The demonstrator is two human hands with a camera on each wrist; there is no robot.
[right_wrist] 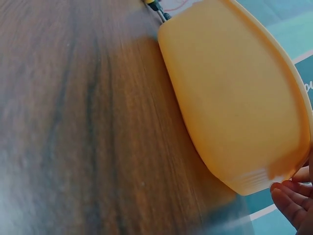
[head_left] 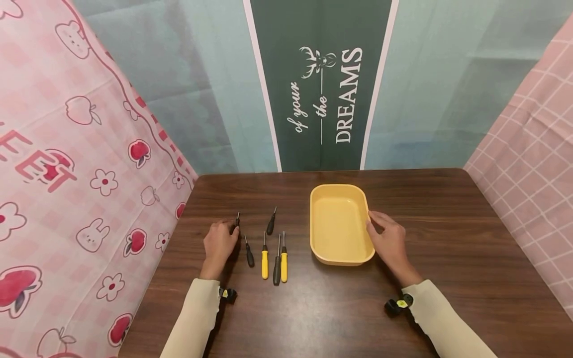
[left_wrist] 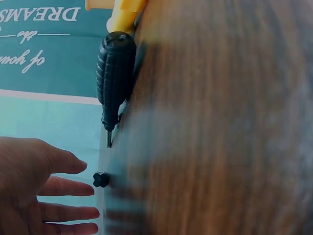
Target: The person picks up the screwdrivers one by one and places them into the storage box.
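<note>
My left hand (head_left: 220, 242) is at the left of the table, its fingers around a small black screwdriver (head_left: 238, 220). In the left wrist view the thumb and fingers are extended and spread, close beside that screwdriver's handle end (left_wrist: 100, 179). To its right lie a short black screwdriver (head_left: 249, 255), another black one (head_left: 271, 224), a yellow-handled screwdriver (head_left: 265, 263), a longer black one (head_left: 277, 268) and a second yellow-handled one (head_left: 284, 266). With thumb and fingers my right hand (head_left: 390, 241) pinches the right rim of a yellow plastic tray (head_left: 342, 261); the right wrist view shows its fingertips (right_wrist: 288, 198) against it.
The dark wooden table (head_left: 313, 318) ends at a blue-green curtain (head_left: 179, 74) with lettering on a dark panel. Pink patterned cloth (head_left: 103, 209) hangs at the left, and pink checked cloth (head_left: 537, 149) at the right.
</note>
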